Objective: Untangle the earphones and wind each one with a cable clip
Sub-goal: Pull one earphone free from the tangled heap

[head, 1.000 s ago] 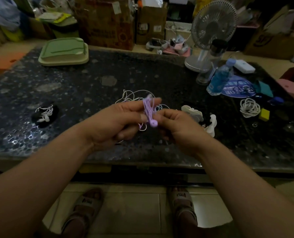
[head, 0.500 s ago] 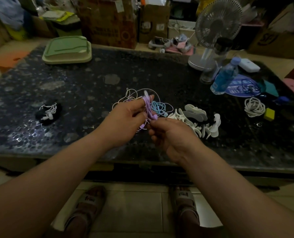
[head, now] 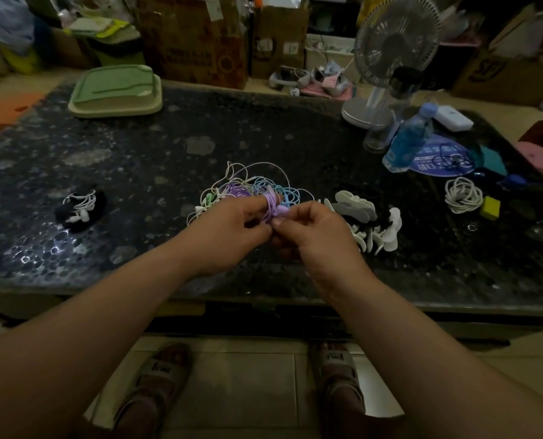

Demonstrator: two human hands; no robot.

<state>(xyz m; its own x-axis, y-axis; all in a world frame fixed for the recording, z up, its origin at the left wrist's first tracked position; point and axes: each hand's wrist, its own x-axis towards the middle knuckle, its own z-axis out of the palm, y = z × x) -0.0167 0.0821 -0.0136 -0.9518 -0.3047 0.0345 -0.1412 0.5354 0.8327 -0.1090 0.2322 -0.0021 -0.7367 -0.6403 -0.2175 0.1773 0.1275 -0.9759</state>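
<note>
Earphones (head: pixel 259 186) in white, blue, green and purple lie knotted in one heap on a dark speckled table (head: pixel 168 147), and every place below is told from that heap. The table runs well out to either side of it and ends in a front edge nearer the person than the heap.

A white desk fan (head: pixel 396 42) stands far beyond the heap and to its right, at the table's back edge. A green lidded box (head: pixel 115 90) sits far beyond the heap on the left.

The left hand (head: pixel 229 232) and the right hand (head: pixel 320 236) meet just in front of the heap, on its near side. Between them they hold a purple earphone (head: pixel 272 206) whose cord is gathered into a small upright bundle. The left fingers curl round the bundle, and the right thumb and fingertips pinch its lower end against the left hand. Whether the bundle touches the heap behind it cannot be made out.

A pile of white and black cable clips (head: pixel 368 223) lies just to the right of the heap. A blue bottle (head: pixel 408 144) stands farther right and beyond it. A coiled white cable (head: pixel 463 194) lies well to the right of the heap, past the clips. A white earphone wound on a black clip (head: pixel 81 205) rests well to the left. A small yellow block (head: pixel 490 208) sits farthest right, beside the coil.
</note>
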